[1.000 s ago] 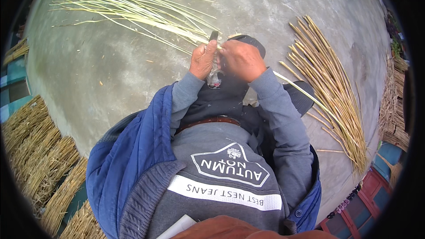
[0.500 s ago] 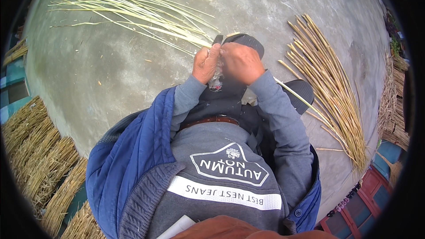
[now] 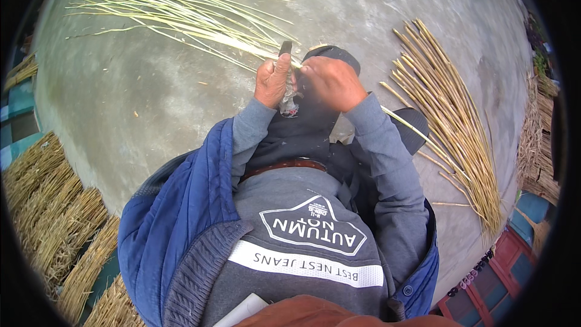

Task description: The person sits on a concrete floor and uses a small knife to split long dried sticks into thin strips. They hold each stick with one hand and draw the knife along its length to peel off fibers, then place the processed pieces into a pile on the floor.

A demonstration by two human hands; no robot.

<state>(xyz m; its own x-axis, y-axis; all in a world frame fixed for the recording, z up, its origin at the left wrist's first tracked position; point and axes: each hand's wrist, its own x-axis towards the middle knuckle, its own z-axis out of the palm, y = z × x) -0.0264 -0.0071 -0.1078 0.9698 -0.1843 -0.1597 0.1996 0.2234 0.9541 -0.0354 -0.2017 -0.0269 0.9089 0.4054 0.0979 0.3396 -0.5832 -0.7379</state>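
My left hand (image 3: 272, 82) is closed around a short knife, whose dark blade (image 3: 285, 48) points up past my thumb. Its handle (image 3: 288, 106) is wrapped in something pale and sticks out below the fist. Just to the right, my right hand (image 3: 334, 83) pinches a pale green stalk close to the blade. That stalk (image 3: 407, 123) shows again beyond my right forearm, running toward the lower right. On the far left side, a spread of pale green stalks (image 3: 175, 9) lies on the ground, its near ends reaching my left hand.
A bundle of brown stalks (image 3: 445, 115) lies on the concrete ground (image 3: 163, 91) to my right. Dry straw bundles (image 3: 51, 206) line the left edge, and more dry stalks (image 3: 538, 139) stand at the far right. My dark-trousered knees are beneath my hands.
My left hand and the knife have shifted left and slightly up, away from my right hand. The gap between the hands has widened, with the stalk showing between them.
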